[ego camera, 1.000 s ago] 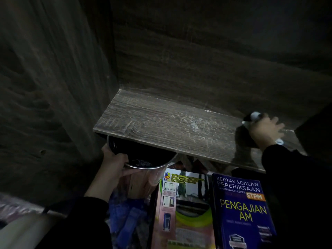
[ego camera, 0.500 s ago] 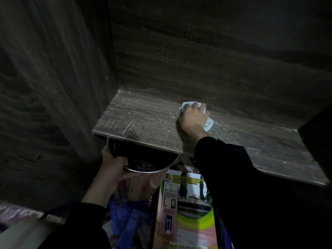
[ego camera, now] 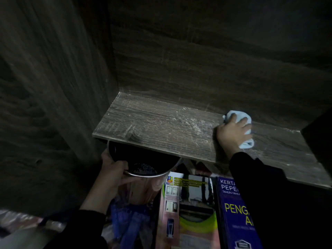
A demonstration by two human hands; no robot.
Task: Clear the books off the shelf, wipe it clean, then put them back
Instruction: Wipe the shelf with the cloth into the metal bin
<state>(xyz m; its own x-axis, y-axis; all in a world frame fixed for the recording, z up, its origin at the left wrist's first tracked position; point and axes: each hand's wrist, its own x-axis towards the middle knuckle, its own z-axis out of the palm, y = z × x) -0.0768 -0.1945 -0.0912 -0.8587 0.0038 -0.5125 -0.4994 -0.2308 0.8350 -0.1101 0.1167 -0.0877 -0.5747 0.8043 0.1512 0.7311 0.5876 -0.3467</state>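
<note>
The dark wooden shelf [ego camera: 152,123] holds no books and shows a patch of pale dust [ego camera: 192,123] near its middle. My right hand [ego camera: 231,133] presses a light blue cloth [ego camera: 240,117] onto the shelf's right part, fingers curled over it. My left hand [ego camera: 112,175] grips the rim of a shiny metal bin [ego camera: 143,184], held just under the shelf's front edge at the left. Below the shelf lie a blue book [ego camera: 231,209] and a pink and green book [ego camera: 188,212].
The cabinet's left side wall [ego camera: 53,87] and back panel [ego camera: 197,60] close in the shelf. A dark side wall [ego camera: 319,133] stands at the right end. A blue plastic item [ego camera: 129,221] lies below the bin.
My right hand swept the cloth from the shelf's right end to the middle, then back to the right. The left hand kept the bin under the edge.
</note>
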